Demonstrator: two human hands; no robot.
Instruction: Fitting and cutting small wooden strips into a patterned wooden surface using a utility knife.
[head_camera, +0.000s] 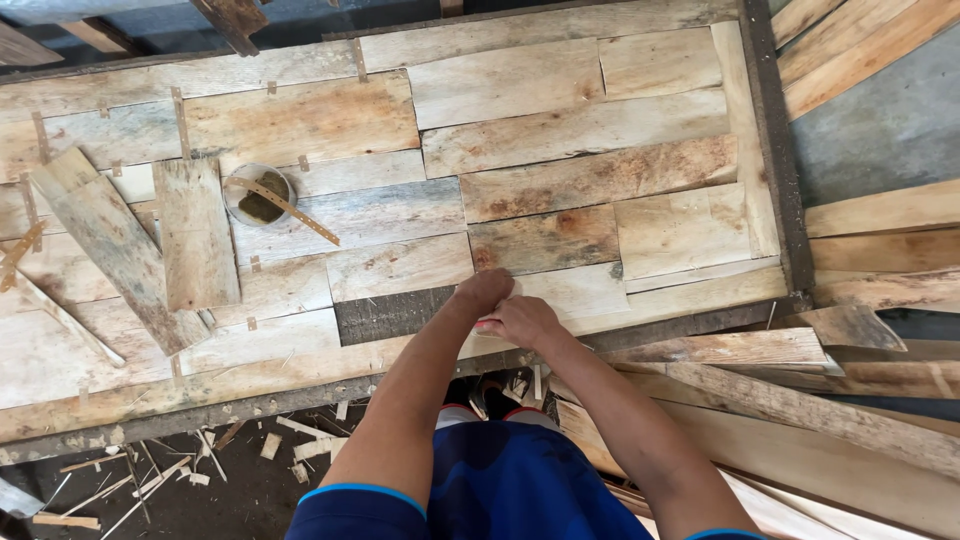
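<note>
The left hand (484, 291) is closed like a fist, pressing on the veneer sheet (560, 292) just right of the dark gap (392, 314). The right hand (522, 321) lies beside it, fingers curled on the same sheet; its grip I cannot tell.

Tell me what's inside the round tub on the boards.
The tub holds a dark brownish paste. A thin wooden stick lies across it, one end poking out over the boards. The stick covers part of the contents.
</note>
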